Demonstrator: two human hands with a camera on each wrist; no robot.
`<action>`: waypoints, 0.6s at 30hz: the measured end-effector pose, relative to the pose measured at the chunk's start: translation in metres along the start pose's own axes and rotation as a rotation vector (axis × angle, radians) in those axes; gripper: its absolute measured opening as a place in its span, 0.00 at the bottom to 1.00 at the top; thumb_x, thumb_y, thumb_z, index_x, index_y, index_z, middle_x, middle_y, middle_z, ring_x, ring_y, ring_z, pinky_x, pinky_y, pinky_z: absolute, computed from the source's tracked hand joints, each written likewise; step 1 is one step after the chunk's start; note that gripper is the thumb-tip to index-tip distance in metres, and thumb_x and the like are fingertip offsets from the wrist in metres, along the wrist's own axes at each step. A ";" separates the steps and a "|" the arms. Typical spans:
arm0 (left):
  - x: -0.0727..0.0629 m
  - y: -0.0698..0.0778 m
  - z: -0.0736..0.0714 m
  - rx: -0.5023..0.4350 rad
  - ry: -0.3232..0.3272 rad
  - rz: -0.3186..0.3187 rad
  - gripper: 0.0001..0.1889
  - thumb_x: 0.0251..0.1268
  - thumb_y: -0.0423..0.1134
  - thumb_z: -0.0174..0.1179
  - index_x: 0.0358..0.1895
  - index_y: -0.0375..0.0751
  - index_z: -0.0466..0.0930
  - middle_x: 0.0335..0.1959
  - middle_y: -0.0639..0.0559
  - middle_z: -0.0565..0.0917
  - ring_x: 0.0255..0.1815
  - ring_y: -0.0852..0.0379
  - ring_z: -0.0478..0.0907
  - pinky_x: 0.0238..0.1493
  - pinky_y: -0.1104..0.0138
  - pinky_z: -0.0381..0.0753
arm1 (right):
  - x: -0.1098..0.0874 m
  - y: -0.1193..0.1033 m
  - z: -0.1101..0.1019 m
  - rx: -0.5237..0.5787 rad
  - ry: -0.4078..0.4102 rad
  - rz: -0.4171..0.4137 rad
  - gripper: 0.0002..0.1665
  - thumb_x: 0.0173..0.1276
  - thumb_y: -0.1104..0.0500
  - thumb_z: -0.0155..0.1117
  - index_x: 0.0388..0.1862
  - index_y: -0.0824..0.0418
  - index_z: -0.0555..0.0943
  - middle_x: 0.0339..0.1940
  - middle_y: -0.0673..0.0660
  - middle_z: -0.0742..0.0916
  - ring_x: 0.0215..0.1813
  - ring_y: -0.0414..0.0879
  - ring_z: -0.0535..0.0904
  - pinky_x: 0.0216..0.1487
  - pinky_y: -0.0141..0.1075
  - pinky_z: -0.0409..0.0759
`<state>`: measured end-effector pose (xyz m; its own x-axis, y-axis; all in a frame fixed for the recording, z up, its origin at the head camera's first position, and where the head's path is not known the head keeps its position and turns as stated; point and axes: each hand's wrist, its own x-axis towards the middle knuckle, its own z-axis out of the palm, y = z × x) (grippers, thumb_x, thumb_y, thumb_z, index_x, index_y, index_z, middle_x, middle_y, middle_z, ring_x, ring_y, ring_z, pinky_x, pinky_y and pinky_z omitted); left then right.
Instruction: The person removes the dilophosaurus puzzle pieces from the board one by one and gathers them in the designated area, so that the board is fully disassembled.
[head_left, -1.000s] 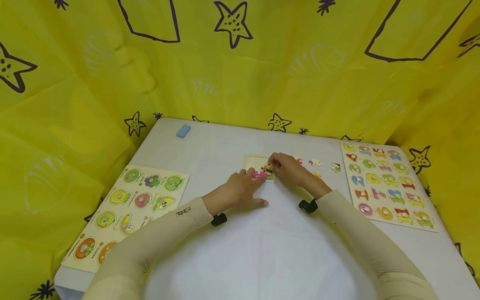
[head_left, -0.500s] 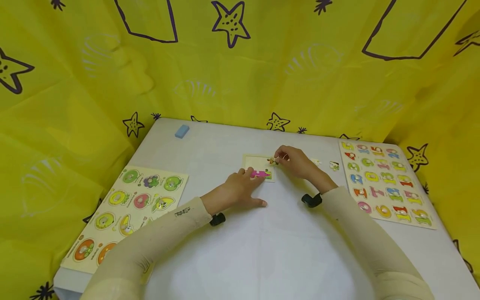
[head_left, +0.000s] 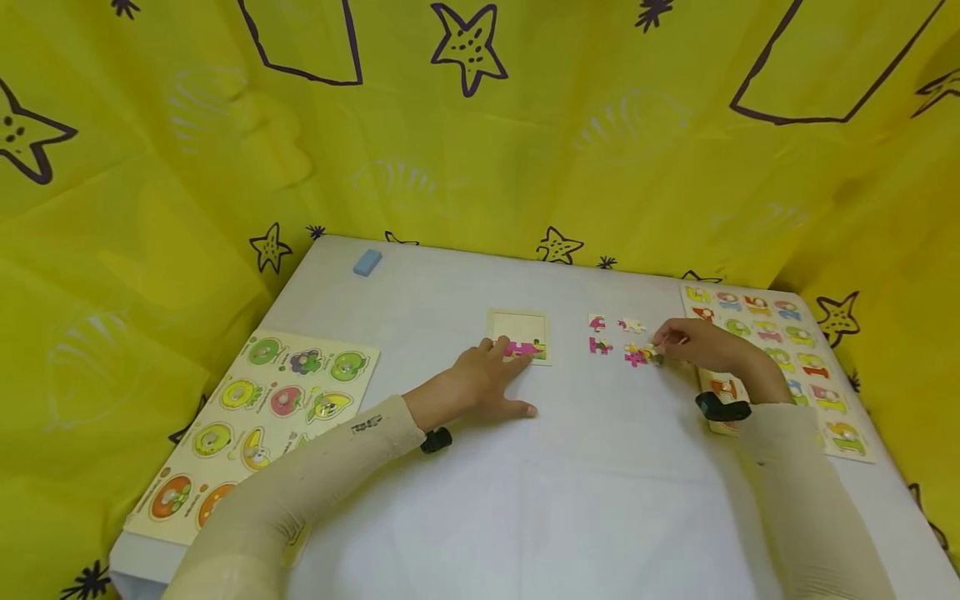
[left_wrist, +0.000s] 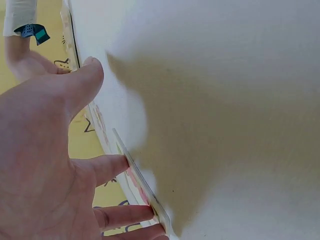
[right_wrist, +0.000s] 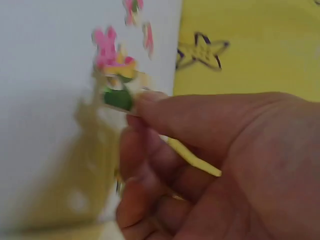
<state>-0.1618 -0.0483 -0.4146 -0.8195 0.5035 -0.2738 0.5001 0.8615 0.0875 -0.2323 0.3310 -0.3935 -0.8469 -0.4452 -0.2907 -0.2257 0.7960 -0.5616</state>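
Note:
My left hand (head_left: 483, 379) lies with fingers spread at the lower left of a small jigsaw tray (head_left: 519, 322), its fingertips on the tray's edge. Pink and green pieces (head_left: 522, 348) fill the bottom row; the upper part is bare. In the left wrist view, the fingers (left_wrist: 112, 167) reach straight to the tray rim. My right hand (head_left: 701, 343) is off to the right, and its thumb and index finger pinch a green and white jigsaw piece (right_wrist: 119, 99). That piece overlaps a pink and yellow loose piece (head_left: 635, 357) in the head view.
Other loose jigsaw pieces (head_left: 597, 322) lie between the tray and a number board (head_left: 787, 446) at right, partly covered by the right arm. A fruit board (head_left: 300, 400) lies under the left forearm. A blue block (head_left: 367, 262) sits at the back left. Yellow curtain (head_left: 480, 167) surrounds the table.
The right hand has lifted a piece off the tray's right side and moved right, over the loose pieces, uncovering several of them. The left hand has stayed on the tray.

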 end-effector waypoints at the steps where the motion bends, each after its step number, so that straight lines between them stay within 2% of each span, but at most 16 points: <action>1: 0.000 0.000 0.000 0.002 0.001 0.000 0.49 0.66 0.78 0.55 0.85 0.58 0.59 0.75 0.40 0.66 0.69 0.44 0.69 0.60 0.54 0.81 | -0.005 0.006 -0.002 -0.003 -0.020 0.026 0.13 0.83 0.59 0.59 0.56 0.68 0.79 0.49 0.59 0.85 0.49 0.50 0.77 0.48 0.37 0.79; 5: -0.002 0.001 0.001 0.015 0.005 -0.001 0.50 0.66 0.78 0.55 0.85 0.58 0.58 0.77 0.39 0.65 0.71 0.42 0.69 0.62 0.53 0.82 | -0.018 0.021 -0.005 -0.001 -0.063 0.100 0.15 0.83 0.58 0.58 0.56 0.71 0.78 0.50 0.62 0.84 0.46 0.51 0.75 0.45 0.38 0.78; 9: -0.004 0.000 0.001 -0.005 -0.011 -0.006 0.50 0.67 0.77 0.55 0.86 0.58 0.55 0.80 0.38 0.62 0.76 0.40 0.66 0.68 0.51 0.79 | -0.018 0.025 -0.001 -0.026 -0.022 0.084 0.12 0.82 0.61 0.59 0.53 0.70 0.79 0.46 0.63 0.85 0.42 0.49 0.76 0.40 0.38 0.77; 13: -0.004 0.000 0.002 -0.025 -0.022 -0.004 0.50 0.67 0.76 0.56 0.87 0.57 0.54 0.84 0.36 0.59 0.81 0.37 0.61 0.75 0.48 0.72 | -0.018 0.019 0.003 -0.062 0.014 0.101 0.10 0.80 0.62 0.60 0.51 0.70 0.78 0.44 0.65 0.84 0.39 0.50 0.76 0.38 0.39 0.76; 18: -0.005 -0.001 0.002 -0.060 -0.033 0.008 0.50 0.68 0.76 0.56 0.87 0.55 0.53 0.85 0.33 0.55 0.84 0.34 0.57 0.80 0.47 0.65 | -0.020 0.005 0.005 -0.106 0.028 0.177 0.11 0.80 0.62 0.58 0.51 0.71 0.77 0.45 0.70 0.83 0.39 0.54 0.77 0.35 0.40 0.77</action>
<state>-0.1583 -0.0520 -0.4152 -0.8053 0.5089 -0.3040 0.4882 0.8603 0.1468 -0.2144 0.3418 -0.3943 -0.8904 -0.2843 -0.3555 -0.1205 0.9004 -0.4181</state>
